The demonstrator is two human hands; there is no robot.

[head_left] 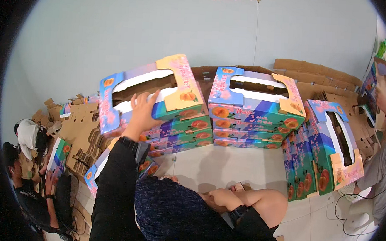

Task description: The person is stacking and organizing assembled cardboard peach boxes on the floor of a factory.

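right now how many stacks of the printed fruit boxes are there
3 clear stacks: the left stack under the left hand, the middle stack against the wall, and the right stack tipped on its side. More boxes may be hidden behind the left arm.

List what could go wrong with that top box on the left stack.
1. The top box sits tilted on its stack, steadied only by the left hand; it may slide off.
2. The right hand rests on the knee, too far away to catch it.
3. A falling box could hit the middle stack.
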